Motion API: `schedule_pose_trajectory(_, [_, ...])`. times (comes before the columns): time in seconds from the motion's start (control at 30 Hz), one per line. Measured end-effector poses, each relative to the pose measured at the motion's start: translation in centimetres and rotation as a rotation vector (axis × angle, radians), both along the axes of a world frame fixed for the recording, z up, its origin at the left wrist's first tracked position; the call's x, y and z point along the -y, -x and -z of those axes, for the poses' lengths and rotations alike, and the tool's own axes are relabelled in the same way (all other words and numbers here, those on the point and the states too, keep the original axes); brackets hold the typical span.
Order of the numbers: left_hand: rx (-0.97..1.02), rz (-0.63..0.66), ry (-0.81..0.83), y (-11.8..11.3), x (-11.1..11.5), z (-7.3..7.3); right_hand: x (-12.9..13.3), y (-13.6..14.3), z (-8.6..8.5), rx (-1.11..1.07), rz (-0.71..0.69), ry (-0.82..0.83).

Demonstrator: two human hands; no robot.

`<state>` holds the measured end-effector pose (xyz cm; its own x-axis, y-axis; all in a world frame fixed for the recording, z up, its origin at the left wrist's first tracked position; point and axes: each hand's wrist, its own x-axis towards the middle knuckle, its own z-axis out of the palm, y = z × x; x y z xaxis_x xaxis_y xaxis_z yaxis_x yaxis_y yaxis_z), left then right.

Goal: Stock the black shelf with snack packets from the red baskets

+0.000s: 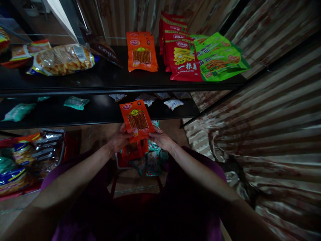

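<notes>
Between my two hands is an orange snack packet (pixel 137 117) with a clear window showing brown strips. My left hand (pixel 119 139) grips its lower left edge, and my right hand (pixel 160 138) pinches its lower right corner. Below it, more orange packets (pixel 132 150) and several teal packets (pixel 152 162) lie in a red basket (pixel 122 164) between my knees. On the upper shelf, matching orange packets (pixel 141 53) stand beside red packets (pixel 184 57) and green packets (pixel 220 60).
The black upper shelf (pixel 112 80) also carries bagged snacks (pixel 62 60) at left. Small teal packets (pixel 76 102) and white packets (pixel 173 103) lie on the lower shelf (pixel 100 112). A red basket (pixel 62 150) of snacks is at my left; a striped curtain (pixel 276 134) hangs at right.
</notes>
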<state>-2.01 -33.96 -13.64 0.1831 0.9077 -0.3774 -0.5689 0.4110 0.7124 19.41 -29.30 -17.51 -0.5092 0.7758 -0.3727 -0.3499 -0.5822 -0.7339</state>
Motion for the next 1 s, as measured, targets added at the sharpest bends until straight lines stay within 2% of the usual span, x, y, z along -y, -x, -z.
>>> schedule_pose_trajectory(0.47, [-0.084,-0.067,0.001,-0.22,-0.12,-0.7,0.11,-0.06,-0.09,-0.021,-0.015,0.04])
schedule_pose_trajectory(0.7, [-0.056,-0.035,-0.022,-0.04,-0.16,-0.2,0.18,-0.02,-0.17,-0.043,-0.032,0.032])
schedule_pose_trajectory(1.0, [-0.073,-0.053,-0.019,-0.23,-0.19,-0.72,0.12,-0.02,0.21,-0.041,-0.027,0.034])
